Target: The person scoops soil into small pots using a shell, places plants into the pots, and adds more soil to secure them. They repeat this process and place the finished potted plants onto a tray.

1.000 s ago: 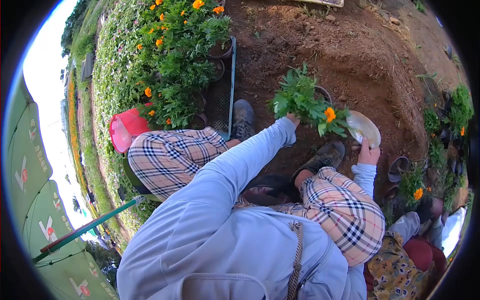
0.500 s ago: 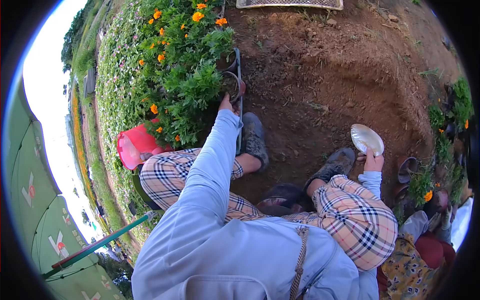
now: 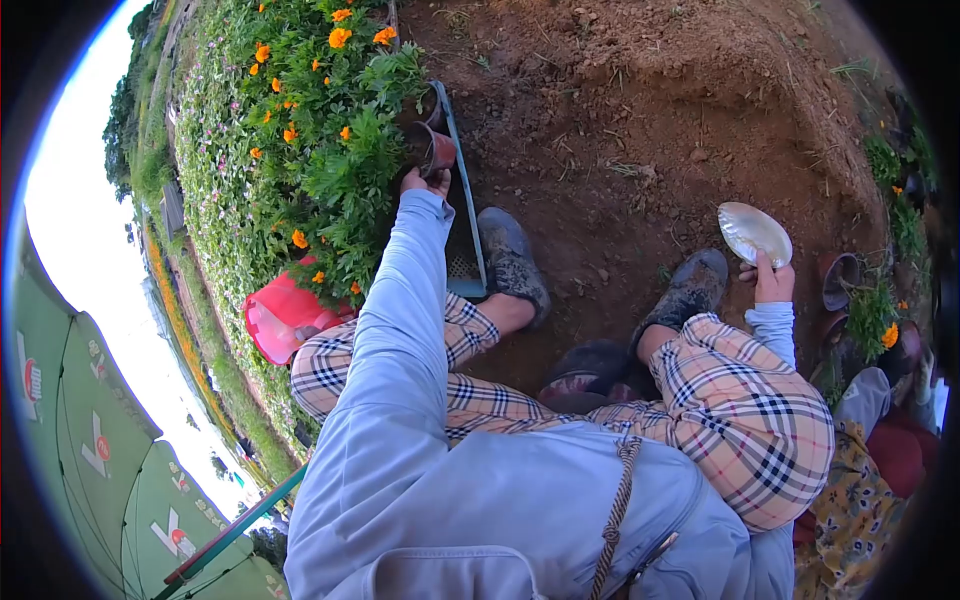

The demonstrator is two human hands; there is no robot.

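My left hand (image 3: 427, 182) is closed on a small reddish-brown plant pot (image 3: 437, 153) at the edge of a blue-green crate (image 3: 464, 180). The pot is tilted, with its wall facing me, and marigold leaves partly hide its opening. Beside it in the crate stands another dark pot (image 3: 432, 108). Leafy marigold plants (image 3: 350, 165) with orange blooms crowd the left side of the crate. Held low over the soil near my right knee, a shiny pearly shell (image 3: 755, 234) is pinched in my right hand (image 3: 772, 282).
A pink-red bucket (image 3: 285, 315) sits by my left knee. Bare brown soil (image 3: 620, 160) spreads ahead of my muddy shoes (image 3: 512, 262). At right are more potted marigolds (image 3: 872, 320) and another person's patterned clothing (image 3: 850, 510). A green umbrella (image 3: 100, 440) with its pole is at left.
The pot under my left hand has tipped, so its wall shows rather than its round opening. My right hand keeps the shell, now turned slightly. The whole view has shifted a little.
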